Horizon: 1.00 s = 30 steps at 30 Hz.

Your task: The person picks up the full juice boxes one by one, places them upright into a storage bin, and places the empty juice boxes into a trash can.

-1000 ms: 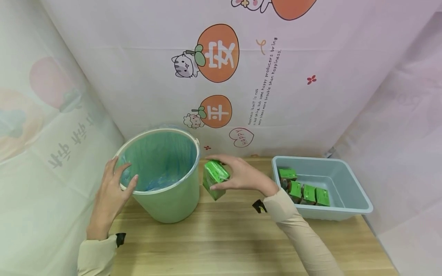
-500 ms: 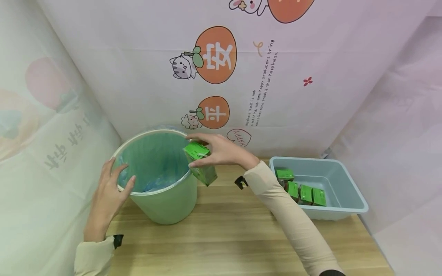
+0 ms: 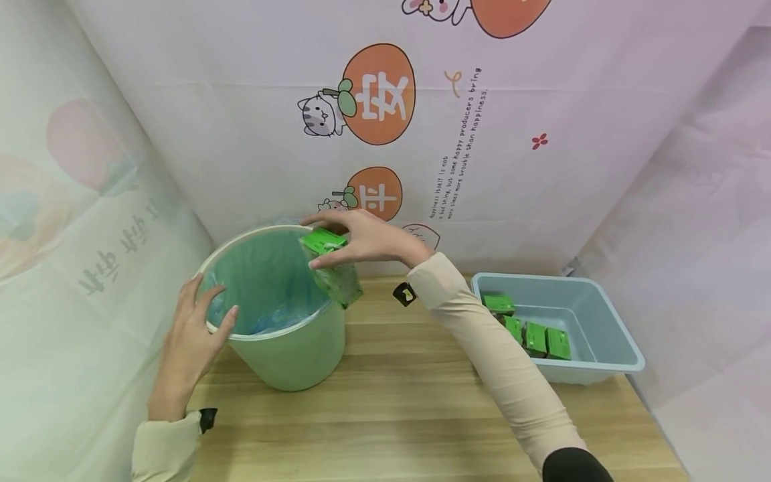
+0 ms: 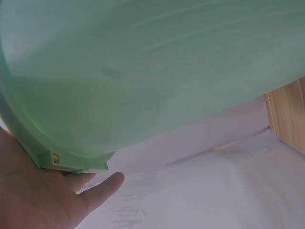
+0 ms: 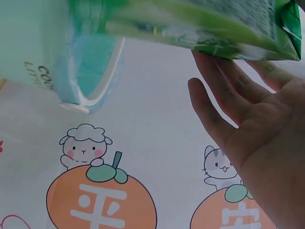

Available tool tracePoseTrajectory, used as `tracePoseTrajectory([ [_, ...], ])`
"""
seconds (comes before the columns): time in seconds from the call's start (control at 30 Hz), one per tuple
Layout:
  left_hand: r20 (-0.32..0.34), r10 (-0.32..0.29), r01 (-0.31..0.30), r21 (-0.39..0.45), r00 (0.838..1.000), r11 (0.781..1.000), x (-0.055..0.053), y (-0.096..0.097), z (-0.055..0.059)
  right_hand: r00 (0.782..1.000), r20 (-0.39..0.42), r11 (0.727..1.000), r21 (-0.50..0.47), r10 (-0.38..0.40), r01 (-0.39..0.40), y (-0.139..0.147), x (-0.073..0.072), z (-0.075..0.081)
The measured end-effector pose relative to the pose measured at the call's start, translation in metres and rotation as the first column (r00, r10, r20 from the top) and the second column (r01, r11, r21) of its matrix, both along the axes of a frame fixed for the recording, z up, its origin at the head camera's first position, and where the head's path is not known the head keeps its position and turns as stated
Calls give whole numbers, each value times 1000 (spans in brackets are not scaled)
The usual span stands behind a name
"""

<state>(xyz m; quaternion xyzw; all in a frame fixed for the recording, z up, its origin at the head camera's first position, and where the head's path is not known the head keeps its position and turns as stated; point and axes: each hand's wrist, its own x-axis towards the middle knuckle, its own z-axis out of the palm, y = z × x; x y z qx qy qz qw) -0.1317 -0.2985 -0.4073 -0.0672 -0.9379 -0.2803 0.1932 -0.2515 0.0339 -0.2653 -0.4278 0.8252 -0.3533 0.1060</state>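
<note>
In the head view, my right hand (image 3: pixel 373 236) grips a glossy, green-topped, plastic-wrapped pack (image 3: pixel 338 274) between thumb and fingers. The pack is tilted at the right rim of a pale green bin (image 3: pixel 295 361) with a bluish plastic liner (image 3: pixel 274 321). Up close in the right wrist view, the green pack (image 5: pixel 190 24) spans the top, above my fingers; its contents cannot be told. My left hand (image 3: pixel 193 338) rests at the bin's left rim, fingers spread and loosely bent. The left wrist view has this hand (image 4: pixel 47 200) beside the rim's lug, below the bin's wall (image 4: pixel 157 81).
A light blue plastic basin (image 3: pixel 608 314) stands at the right of the wooden table (image 3: pixel 385 415), with several similar green packs (image 3: pixel 536 338) along its left and front sides. White printed cloth (image 3: pixel 500 154) hangs behind the bin and along both sides.
My right hand has carried the pack left and slightly up, from beside the bin to its right rim. The left hand has stayed at the left rim.
</note>
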Motion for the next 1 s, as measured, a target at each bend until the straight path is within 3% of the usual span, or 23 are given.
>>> tracePoseTrajectory([
  [0.37, -5, -12, 12, -4, 1000, 1000, -2, 6, 1, 999, -41, 990, -142, 8, -14, -31, -9, -5],
  [0.63, -1, -8, 8, 4, 1000, 1000, 1, 6, 0, 997, -29, 981, -183, -66, 60, -22, -8, -15],
  [1.0, -6, -5, 5, 13, 1000, 1000, 1, 2, 2, 998, 11, 982, -180, -57, 58, -8, -7, -24],
])
